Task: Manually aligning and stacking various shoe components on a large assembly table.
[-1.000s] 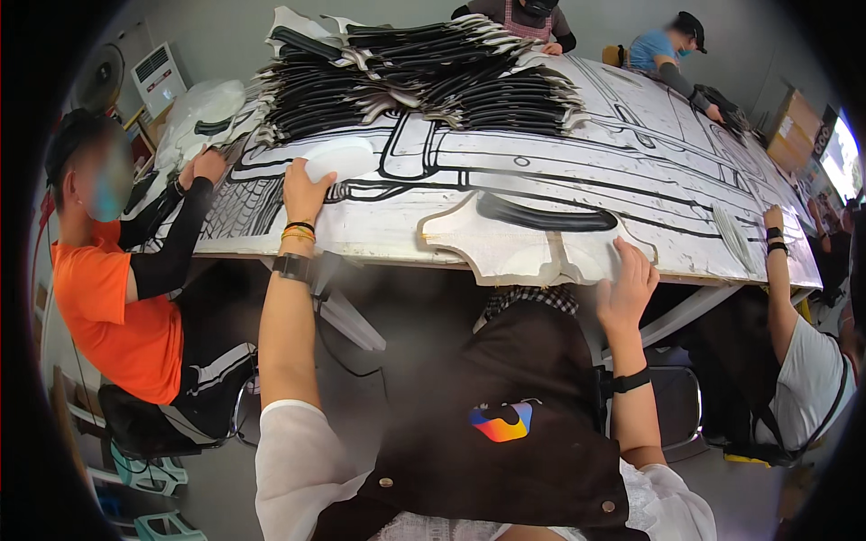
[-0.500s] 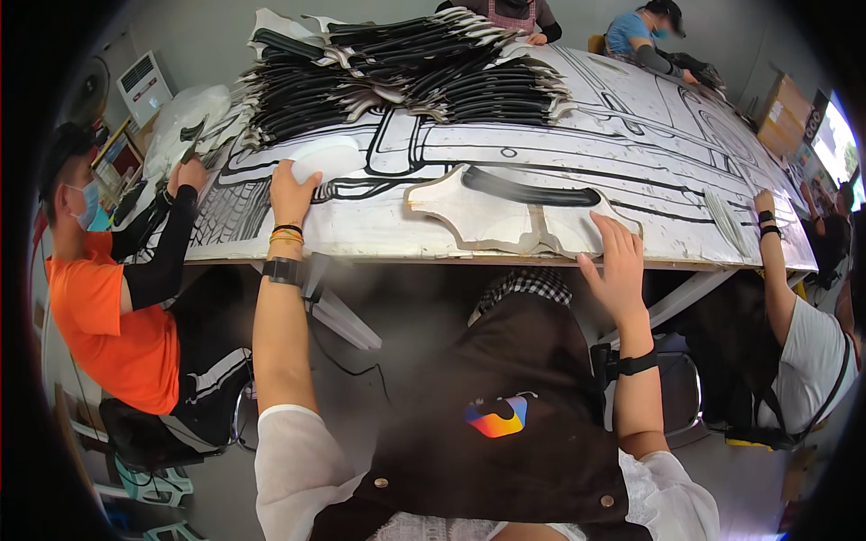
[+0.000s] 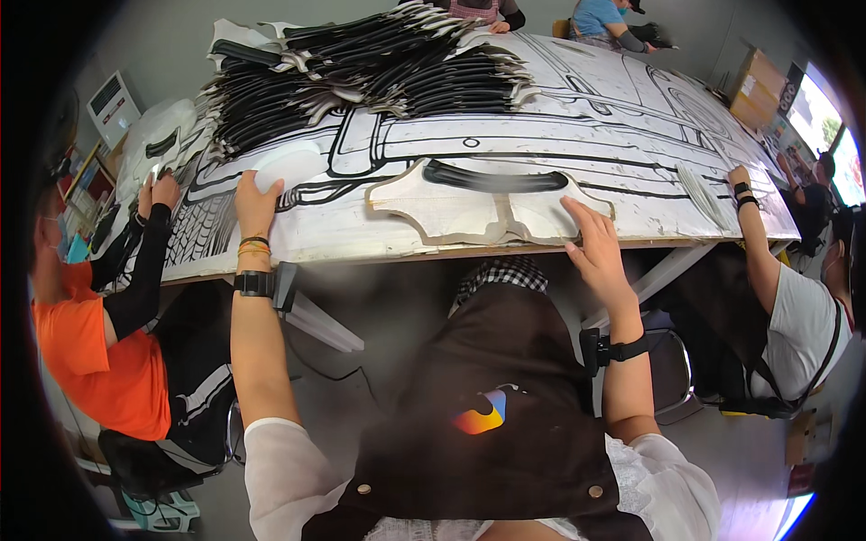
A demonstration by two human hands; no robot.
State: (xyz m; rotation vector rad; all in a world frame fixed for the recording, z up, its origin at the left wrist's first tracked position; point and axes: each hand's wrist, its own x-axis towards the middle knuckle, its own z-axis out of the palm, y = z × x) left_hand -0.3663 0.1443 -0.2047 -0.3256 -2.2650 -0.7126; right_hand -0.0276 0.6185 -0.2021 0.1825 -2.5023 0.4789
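Slippage is the risk we see first: the flat, pale, shield-shaped cut-out piece with a black curved band along its top (image 3: 492,200) lies close to the near edge of the counter (image 3: 361,248), and our right hand (image 3: 591,248) rests on its right wing with the fingers spread and laid flat, pressing rather than gripping. With only that flat press on it, we judge a push toward us could send the piece over the edge, or skew it against the large white sheet printed with bold black outlines (image 3: 631,135) underneath. Our left hand (image 3: 257,198) sits well apart to the left, fingers loosely curled over a small white rounded piece (image 3: 290,162), so it gives the cut-out no support.

The cut-out looks thin and stiff, with a tan-toned rim and flared corners, lying flat. Behind it, a heap of black-and-white cut pieces (image 3: 361,81) spreads loosely; we think a knock could send some sliding. Other people's hands work along the counter's left and right edges.
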